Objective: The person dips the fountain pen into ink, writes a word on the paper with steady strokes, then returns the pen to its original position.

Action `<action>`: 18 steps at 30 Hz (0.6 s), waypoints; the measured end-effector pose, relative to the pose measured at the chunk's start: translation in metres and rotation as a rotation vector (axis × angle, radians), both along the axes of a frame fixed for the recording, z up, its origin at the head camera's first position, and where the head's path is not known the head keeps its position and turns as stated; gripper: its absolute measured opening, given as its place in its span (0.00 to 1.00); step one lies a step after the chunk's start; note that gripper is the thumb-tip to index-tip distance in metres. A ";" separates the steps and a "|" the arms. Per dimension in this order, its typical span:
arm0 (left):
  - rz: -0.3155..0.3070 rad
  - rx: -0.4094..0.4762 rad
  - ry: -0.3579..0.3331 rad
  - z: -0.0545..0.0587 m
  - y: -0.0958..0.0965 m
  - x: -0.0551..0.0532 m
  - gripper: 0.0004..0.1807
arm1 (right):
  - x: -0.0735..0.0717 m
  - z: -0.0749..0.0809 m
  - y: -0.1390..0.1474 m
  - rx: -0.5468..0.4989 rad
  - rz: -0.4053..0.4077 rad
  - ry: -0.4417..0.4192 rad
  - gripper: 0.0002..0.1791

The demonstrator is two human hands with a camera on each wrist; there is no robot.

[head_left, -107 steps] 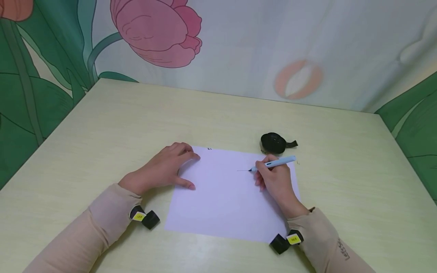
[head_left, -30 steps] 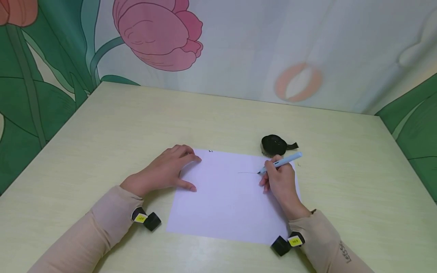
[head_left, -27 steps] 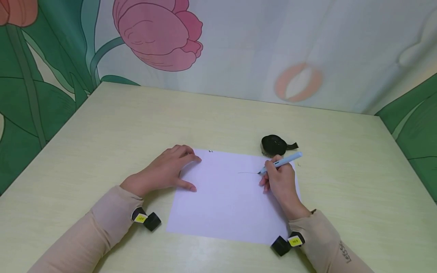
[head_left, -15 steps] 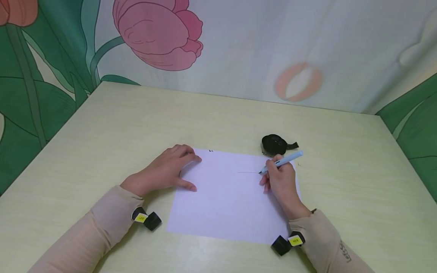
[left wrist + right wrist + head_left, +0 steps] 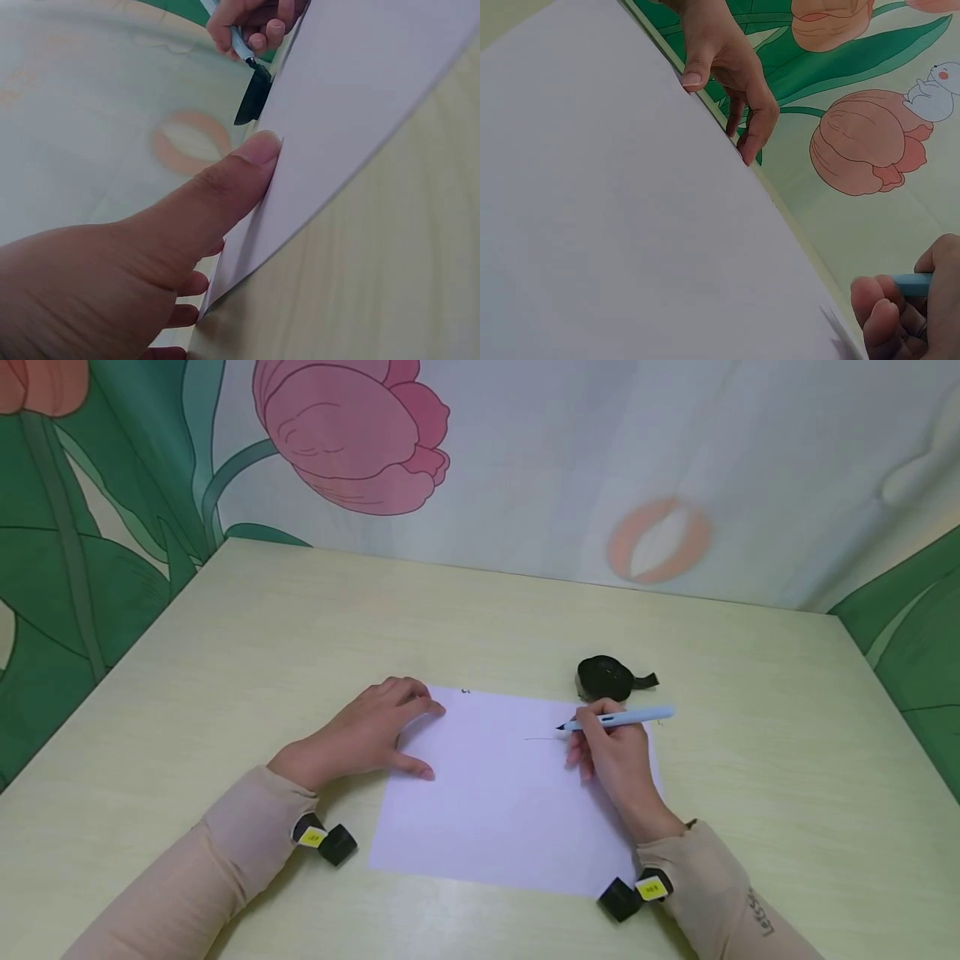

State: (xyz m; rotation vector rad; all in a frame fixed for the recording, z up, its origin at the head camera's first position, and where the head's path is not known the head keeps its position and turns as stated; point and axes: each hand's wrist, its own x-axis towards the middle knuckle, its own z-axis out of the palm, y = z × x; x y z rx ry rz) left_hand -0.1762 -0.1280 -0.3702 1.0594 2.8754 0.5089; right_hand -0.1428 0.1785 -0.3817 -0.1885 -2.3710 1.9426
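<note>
A white sheet of paper [image 5: 480,802] lies on the table with one short thin line [image 5: 540,739] drawn in its upper right part. My right hand [image 5: 618,760] pinches a light blue pen [image 5: 633,716], tilted low, its dark tip just above the line's right part; whether the tip touches the paper I cannot tell. Resting on the sheet's left edge, my left hand [image 5: 363,727] has its thumb and fingers spread. In the left wrist view the thumb [image 5: 225,184] lies on the paper. The right wrist view shows only a bit of the pen [image 5: 913,284] behind curled fingers.
A black round roll with a loose strip end [image 5: 604,678], like tape, sits just beyond the sheet's top right. Small dark marks [image 5: 466,691] show at the paper's top edge. Behind the pale table [image 5: 375,602] hangs a flower-printed curtain [image 5: 540,468].
The line grew to the right under the pen between the oldest frame and a second ago. Since then the pen tip has moved left and up, and the pen lies flatter. The left hand stays put.
</note>
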 end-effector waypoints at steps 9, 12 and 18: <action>0.002 0.000 -0.007 0.001 0.000 0.000 0.41 | 0.001 0.000 0.000 0.103 0.080 0.052 0.10; 0.003 -0.003 -0.009 0.001 0.000 0.000 0.41 | 0.001 -0.001 0.000 0.115 0.084 0.056 0.10; 0.006 0.000 -0.016 0.003 0.000 0.001 0.41 | 0.001 -0.002 -0.001 0.090 0.069 0.040 0.10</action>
